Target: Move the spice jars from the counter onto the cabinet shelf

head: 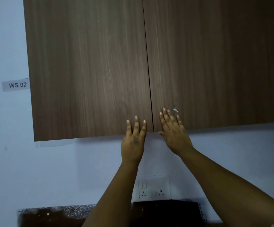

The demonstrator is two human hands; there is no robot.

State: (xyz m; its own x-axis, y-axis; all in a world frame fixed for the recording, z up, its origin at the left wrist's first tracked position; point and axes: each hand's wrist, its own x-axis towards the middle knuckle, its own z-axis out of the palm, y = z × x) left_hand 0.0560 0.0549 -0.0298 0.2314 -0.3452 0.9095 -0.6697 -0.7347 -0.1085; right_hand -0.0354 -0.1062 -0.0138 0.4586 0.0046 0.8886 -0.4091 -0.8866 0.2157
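Note:
A brown wood-grain wall cabinet fills the upper view, both doors closed. My left hand [133,140] lies flat with fingers spread on the bottom edge of the left door [87,71], just left of the centre gap. My right hand [174,131] lies flat on the lower corner of the right door [215,63], its thumb hooked at the door's bottom edge. Neither hand holds anything. No spice jars show, and the shelf is hidden behind the doors.
A pale wall runs below the cabinet with a white socket plate [154,189]. A speckled counter edge [77,208] and a dark surface [165,212] lie at the bottom. A "WS 02" label [16,85] is on the wall at left.

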